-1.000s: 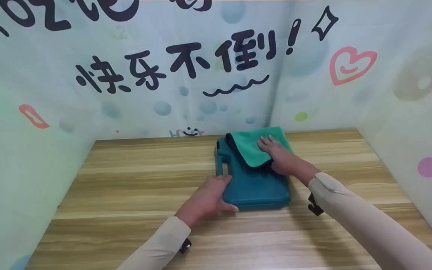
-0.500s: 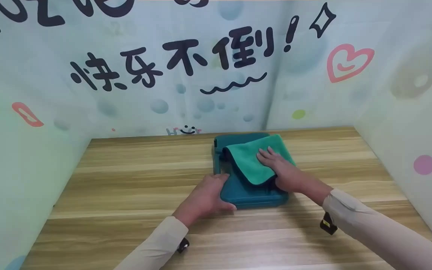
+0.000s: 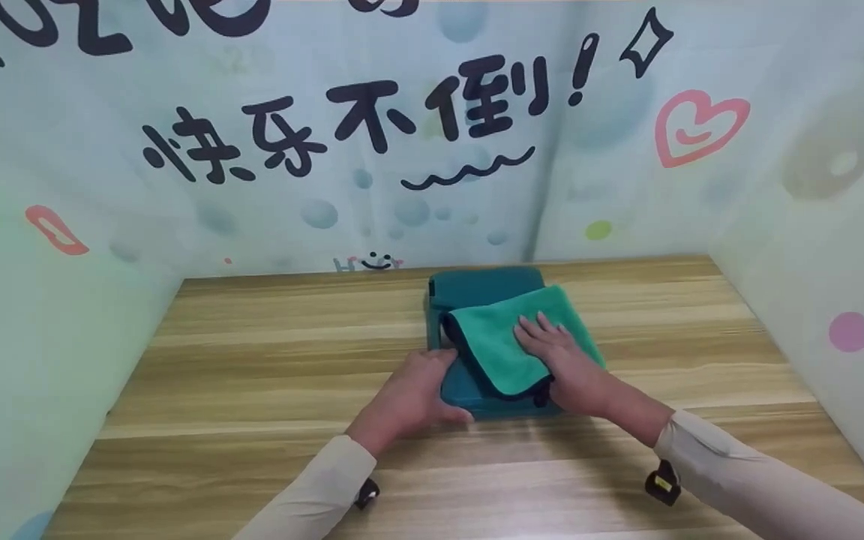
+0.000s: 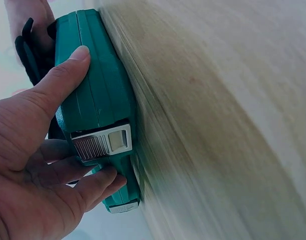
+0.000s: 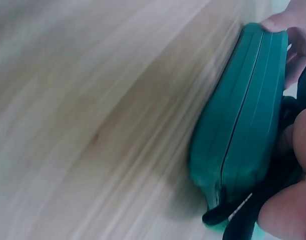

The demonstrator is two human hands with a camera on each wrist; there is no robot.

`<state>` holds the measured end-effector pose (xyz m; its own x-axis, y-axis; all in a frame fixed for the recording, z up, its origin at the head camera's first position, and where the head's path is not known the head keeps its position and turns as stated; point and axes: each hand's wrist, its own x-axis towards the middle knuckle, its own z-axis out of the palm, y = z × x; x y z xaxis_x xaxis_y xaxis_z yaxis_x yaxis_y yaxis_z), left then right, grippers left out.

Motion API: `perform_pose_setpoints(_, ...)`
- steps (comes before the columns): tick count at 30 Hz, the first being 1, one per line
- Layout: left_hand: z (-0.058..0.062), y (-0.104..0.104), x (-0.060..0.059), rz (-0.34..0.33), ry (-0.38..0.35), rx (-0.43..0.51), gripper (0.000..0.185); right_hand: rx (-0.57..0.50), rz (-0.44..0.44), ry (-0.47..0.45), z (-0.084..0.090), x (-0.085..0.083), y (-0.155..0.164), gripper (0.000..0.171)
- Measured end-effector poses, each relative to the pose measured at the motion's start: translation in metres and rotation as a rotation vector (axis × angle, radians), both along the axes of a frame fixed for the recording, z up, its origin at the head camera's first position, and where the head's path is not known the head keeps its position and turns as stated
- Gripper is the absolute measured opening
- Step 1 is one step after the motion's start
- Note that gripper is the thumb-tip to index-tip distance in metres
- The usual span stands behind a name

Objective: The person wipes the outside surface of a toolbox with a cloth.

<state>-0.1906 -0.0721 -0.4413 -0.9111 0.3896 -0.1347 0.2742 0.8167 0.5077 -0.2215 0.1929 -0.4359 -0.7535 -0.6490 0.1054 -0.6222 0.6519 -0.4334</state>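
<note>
A teal hard plastic case [image 3: 486, 282] lies flat on the wooden table. My left hand [image 3: 409, 391] steadies its left side; in the left wrist view the thumb lies on the case's side wall and the other fingers curl at the handle beside a metal latch [image 4: 103, 142]. Over the top of the case is spread a green cloth [image 3: 486, 336] with a dark edging. My right hand [image 3: 573, 369] presses on this cloth with its fingers laid out straight. In the right wrist view the dark edging [image 5: 265, 197] droops over the case's side.
The wooden table [image 3: 274, 390] reaches back to a printed backdrop [image 3: 252, 210] with black lettering, close behind the case. Pale side panels [image 3: 792, 262] stand to the left and right. A small black wrist device [image 3: 663, 482] hangs below the right sleeve.
My right hand has slid the green cloth toward the front of the case, baring its far end. The left hand and the case have stayed in place.
</note>
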Motion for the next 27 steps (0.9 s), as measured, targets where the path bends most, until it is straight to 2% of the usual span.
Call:
perform_pose_setpoints(7,-0.002,-0.003,0.0,0.007,0.007,0.005,0.099,0.047,-0.045,0.023,-0.001,0.011,-0.014,0.087)
perform_pose_setpoints(11,-0.004,-0.002,-0.001,-0.013,0.042,0.018,0.094,0.056,-0.065,0.033,-0.002,0.02,-0.022,0.083)
perform_pose_setpoints(17,-0.009,-0.003,-0.005,-0.085,0.19,0.06,0.053,0.026,-0.007,0.026,-0.003,0.038,-0.049,0.084)
perform_pose_setpoints(19,-0.011,-0.004,-0.006,-0.092,0.214,0.068,0.046,0.01,0.019,0.018,-0.003,0.043,-0.059,0.083)
perform_pose_setpoints(23,-0.011,-0.005,-0.005,-0.078,0.197,0.089,0.046,-0.006,0.036,0.011,-0.004,0.048,-0.073,0.08)
perform_pose_setpoints(27,-0.01,-0.006,-0.004,-0.044,0.14,0.094,0.047,0.008,0.023,0.023,-0.005,0.048,-0.077,0.082)
